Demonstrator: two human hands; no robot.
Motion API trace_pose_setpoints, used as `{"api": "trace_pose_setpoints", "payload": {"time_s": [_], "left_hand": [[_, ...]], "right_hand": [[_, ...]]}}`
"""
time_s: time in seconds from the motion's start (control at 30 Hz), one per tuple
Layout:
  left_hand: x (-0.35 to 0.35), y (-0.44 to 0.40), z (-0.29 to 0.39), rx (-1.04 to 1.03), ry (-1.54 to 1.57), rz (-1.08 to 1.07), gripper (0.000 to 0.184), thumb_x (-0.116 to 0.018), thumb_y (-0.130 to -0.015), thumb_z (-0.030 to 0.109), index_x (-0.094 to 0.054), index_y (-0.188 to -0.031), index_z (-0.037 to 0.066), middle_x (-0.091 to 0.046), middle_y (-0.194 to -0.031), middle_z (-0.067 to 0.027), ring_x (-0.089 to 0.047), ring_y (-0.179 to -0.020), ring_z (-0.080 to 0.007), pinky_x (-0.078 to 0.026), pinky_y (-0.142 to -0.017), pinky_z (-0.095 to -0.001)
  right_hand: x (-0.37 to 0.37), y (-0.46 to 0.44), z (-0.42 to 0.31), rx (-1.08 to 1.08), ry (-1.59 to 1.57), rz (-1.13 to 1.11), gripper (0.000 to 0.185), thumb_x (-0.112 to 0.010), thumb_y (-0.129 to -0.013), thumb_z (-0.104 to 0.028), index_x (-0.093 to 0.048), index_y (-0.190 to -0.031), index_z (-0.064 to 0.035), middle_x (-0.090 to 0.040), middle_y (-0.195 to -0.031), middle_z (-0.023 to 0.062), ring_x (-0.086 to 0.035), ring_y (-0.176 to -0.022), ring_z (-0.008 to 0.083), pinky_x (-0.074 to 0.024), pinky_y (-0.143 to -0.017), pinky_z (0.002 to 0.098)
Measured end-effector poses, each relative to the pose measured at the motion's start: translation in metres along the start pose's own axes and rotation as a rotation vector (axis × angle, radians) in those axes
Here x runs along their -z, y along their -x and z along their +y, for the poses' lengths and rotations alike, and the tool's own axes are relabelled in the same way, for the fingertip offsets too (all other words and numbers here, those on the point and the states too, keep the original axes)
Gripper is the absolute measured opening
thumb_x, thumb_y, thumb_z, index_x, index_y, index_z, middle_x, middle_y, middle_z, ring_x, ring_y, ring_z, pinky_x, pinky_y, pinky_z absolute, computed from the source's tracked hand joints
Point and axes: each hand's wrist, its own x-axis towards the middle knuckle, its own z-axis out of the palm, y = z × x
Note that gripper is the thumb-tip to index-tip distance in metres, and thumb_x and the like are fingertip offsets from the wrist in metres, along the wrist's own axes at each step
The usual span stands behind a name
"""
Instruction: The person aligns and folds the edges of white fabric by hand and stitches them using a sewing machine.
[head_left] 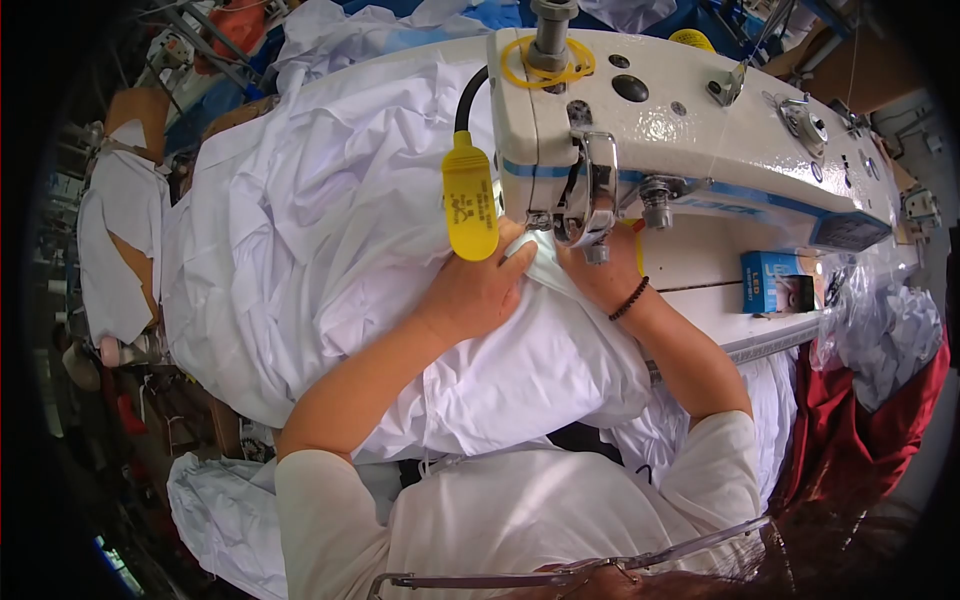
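White fabric (300, 230) lies in a big crumpled heap across the machine bed and down over my lap. At the needle area of the sewing machine (660, 120), my left hand (480, 285) presses on the cloth, thumb and fingers drawn together around a fold. Close to its right, my right hand (605, 265) is on the same fabric, its fingers partly hidden behind the presser parts and the metal guard (597, 190). A dark beaded bracelet (630, 298) circles the right wrist. A yellow tag-shaped lamp (470, 200) hangs just above my left hand.
A small blue box (775, 282) stands on the machine table at the right. Beyond it are clear plastic (850, 290) and red cloth (860, 430). More white cloth (125, 240) hangs at the far left, and some (225, 515) lies below.
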Motion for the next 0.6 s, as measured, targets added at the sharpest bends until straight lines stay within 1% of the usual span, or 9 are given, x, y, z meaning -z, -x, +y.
{"api": "trace_pose_setpoints", "payload": {"time_s": [0.13,0.2,0.23,0.3,0.33,0.4,0.43,0.5,0.6], "left_hand": [[0.0,0.003,0.0,0.006,-0.005,-0.009,0.04,-0.059,-0.077,0.008,-0.057,-0.117,0.009,-0.055,-0.103,-0.0132,-0.055,-0.095,-0.0331,-0.047,-0.082,-0.042],[0.002,0.004,0.003,0.028,-0.012,-0.038,0.042,-0.061,-0.077,0.01,-0.056,-0.119,0.008,-0.052,-0.119,-0.0159,-0.051,-0.112,-0.0343,-0.043,-0.094,-0.0444],[0.009,0.008,0.01,0.028,-0.016,-0.031,0.042,-0.061,-0.077,0.01,-0.056,-0.119,0.008,-0.052,-0.119,-0.0159,-0.051,-0.112,-0.0343,-0.043,-0.094,-0.0444],[0.031,0.024,0.038,0.153,-0.06,-0.269,0.046,-0.068,-0.074,0.016,-0.057,-0.118,0.006,-0.045,-0.131,-0.0154,-0.037,-0.129,-0.0346,-0.031,-0.103,-0.0579],[0.044,0.033,0.056,0.189,-0.069,-0.312,0.049,-0.069,-0.074,0.018,-0.056,-0.12,0.007,-0.044,-0.132,-0.0148,-0.035,-0.131,-0.0342,-0.025,-0.102,-0.0634],[0.056,0.06,0.084,0.264,-0.208,-0.363,0.058,-0.071,-0.073,0.027,-0.054,-0.126,0.01,-0.042,-0.137,-0.0136,-0.03,-0.134,-0.0345,-0.017,-0.099,-0.0728],[0.056,0.076,0.091,0.262,-0.216,-0.362,0.058,-0.071,-0.073,0.027,-0.054,-0.126,0.01,-0.042,-0.137,-0.0136,-0.03,-0.134,-0.0345,-0.017,-0.099,-0.0728],[0.051,0.104,0.085,0.464,-0.32,-0.252,0.063,-0.069,-0.075,0.029,-0.049,-0.132,0.012,-0.036,-0.144,-0.0142,-0.026,-0.137,-0.0368,-0.013,-0.101,-0.0704],[0.06,0.122,0.036,0.467,-0.333,-0.186,0.066,-0.067,-0.077,0.032,-0.045,-0.137,0.013,-0.037,-0.145,-0.0155,-0.03,-0.135,-0.0365,-0.017,-0.102,-0.0663]], "right_hand": [[-0.005,0.0,0.003,0.062,0.094,0.017,0.031,-0.064,-0.079,-0.028,-0.064,-0.062,-0.0026,-0.06,-0.062,0.0194,-0.059,-0.061,0.037,-0.0466,-0.057,0.0455],[-0.003,-0.002,0.001,0.055,0.111,-0.006,0.031,-0.064,-0.079,-0.029,-0.064,-0.062,-0.0025,-0.06,-0.063,0.0193,-0.06,-0.062,0.0369,-0.047,-0.057,0.045],[-0.002,-0.002,0.001,0.042,0.127,-0.032,0.032,-0.063,-0.08,-0.029,-0.064,-0.062,-0.0024,-0.06,-0.063,0.0192,-0.06,-0.062,0.0367,-0.0474,-0.058,0.0445],[-0.005,-0.001,0.005,0.088,0.162,0.007,0.025,-0.064,-0.08,-0.024,-0.063,-0.066,-0.0036,-0.061,-0.064,0.0161,-0.061,-0.061,0.034,-0.0471,-0.055,0.0432],[-0.006,0.0,0.006,0.123,0.191,0.042,0.018,-0.065,-0.08,-0.02,-0.063,-0.071,-0.0048,-0.062,-0.064,0.0129,-0.062,-0.059,0.0313,-0.0469,-0.052,0.0418],[-0.001,-0.002,0.003,0.115,0.125,0.051,0.016,-0.064,-0.08,-0.019,-0.064,-0.072,-0.0051,-0.062,-0.065,0.013,-0.062,-0.06,0.0319,-0.0469,-0.053,0.0421],[0.001,-0.003,0.002,0.104,0.065,0.055,0.014,-0.064,-0.08,-0.019,-0.064,-0.074,-0.0053,-0.062,-0.065,0.0132,-0.062,-0.061,0.0324,-0.0468,-0.054,0.0423],[0.0,-0.003,0.006,0.103,0.035,0.087,0.014,-0.063,-0.079,-0.018,-0.064,-0.074,-0.0053,-0.063,-0.065,0.0132,-0.062,-0.061,0.0329,-0.0469,-0.054,0.0423],[0.003,-0.002,0.001,0.08,0.0,0.097,0.013,-0.063,-0.079,-0.017,-0.062,-0.073,-0.0053,-0.062,-0.065,0.0131,-0.062,-0.061,0.0328,-0.0476,-0.055,0.0417]]}}
